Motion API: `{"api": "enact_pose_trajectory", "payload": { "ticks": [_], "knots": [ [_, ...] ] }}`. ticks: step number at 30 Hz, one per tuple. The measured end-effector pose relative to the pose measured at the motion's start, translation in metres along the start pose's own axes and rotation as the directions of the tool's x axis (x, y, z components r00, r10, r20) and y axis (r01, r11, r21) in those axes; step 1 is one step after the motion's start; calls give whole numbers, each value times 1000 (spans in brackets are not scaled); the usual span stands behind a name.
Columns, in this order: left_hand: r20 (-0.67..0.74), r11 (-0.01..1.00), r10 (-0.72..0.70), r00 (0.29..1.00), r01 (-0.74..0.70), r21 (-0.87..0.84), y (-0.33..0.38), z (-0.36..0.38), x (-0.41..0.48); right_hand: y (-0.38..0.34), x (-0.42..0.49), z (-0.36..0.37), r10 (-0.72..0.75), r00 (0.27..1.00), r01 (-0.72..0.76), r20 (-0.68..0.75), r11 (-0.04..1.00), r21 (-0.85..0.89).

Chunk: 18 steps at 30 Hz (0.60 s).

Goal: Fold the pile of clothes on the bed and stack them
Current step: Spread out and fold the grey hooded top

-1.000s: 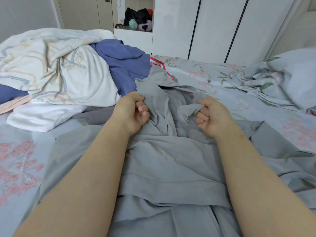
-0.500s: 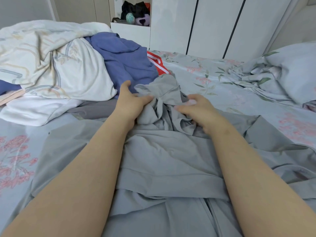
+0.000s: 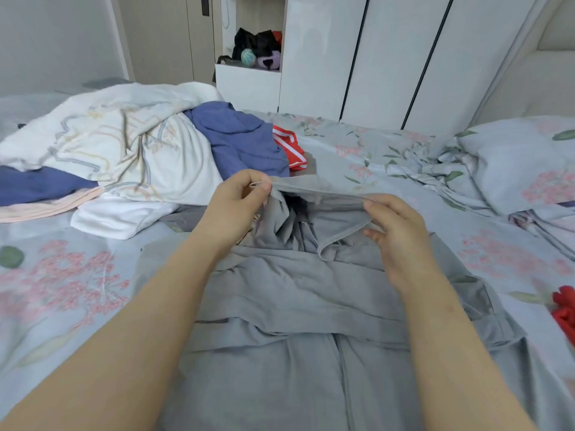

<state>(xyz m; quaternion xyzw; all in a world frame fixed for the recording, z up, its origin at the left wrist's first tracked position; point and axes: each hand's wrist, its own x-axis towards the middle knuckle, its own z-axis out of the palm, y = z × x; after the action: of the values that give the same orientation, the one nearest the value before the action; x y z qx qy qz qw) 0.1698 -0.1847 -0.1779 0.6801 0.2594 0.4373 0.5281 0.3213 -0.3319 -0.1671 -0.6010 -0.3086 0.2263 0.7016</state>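
Left hand (image 3: 236,200) and right hand (image 3: 395,231) each pinched an end of the grey garment (image 3: 295,306) by its hem, holding that edge taut and lifted between them. The rest lay rumpled on the floral bedsheet (image 3: 62,275) right in front. The unfolded pile (image 3: 174,163) (white printed piece (image 3: 109,141), blue top (image 3: 239,138), red striped thing (image 3: 291,147)) sat just behind on the left.

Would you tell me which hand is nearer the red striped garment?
Left. The left hand sits just before the red striped garment; the right hand is farther, lower right. Both pinch the grey garment.
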Motion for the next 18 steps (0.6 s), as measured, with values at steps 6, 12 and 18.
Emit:
{"api": "enact_pose_trajectory", "payload": {
  "ticks": [6, 12, 18],
  "knots": [
    [449, 976, -199, 871, 216, 13, 51, -23, -102, -3, -61, -21, 457, 887, -399, 57, 824, -404],
    [18, 715, -334, 942, 241, 656, 3, 18, -113, 37, -94, -6, 152, 980, -199, -132, 647, -736],
    [30, 648, -199, 980, 108, 754, -5, 31, -104, 38, -76, -6, 0, 991, -99, -134, 679, -728]
  ]
}}
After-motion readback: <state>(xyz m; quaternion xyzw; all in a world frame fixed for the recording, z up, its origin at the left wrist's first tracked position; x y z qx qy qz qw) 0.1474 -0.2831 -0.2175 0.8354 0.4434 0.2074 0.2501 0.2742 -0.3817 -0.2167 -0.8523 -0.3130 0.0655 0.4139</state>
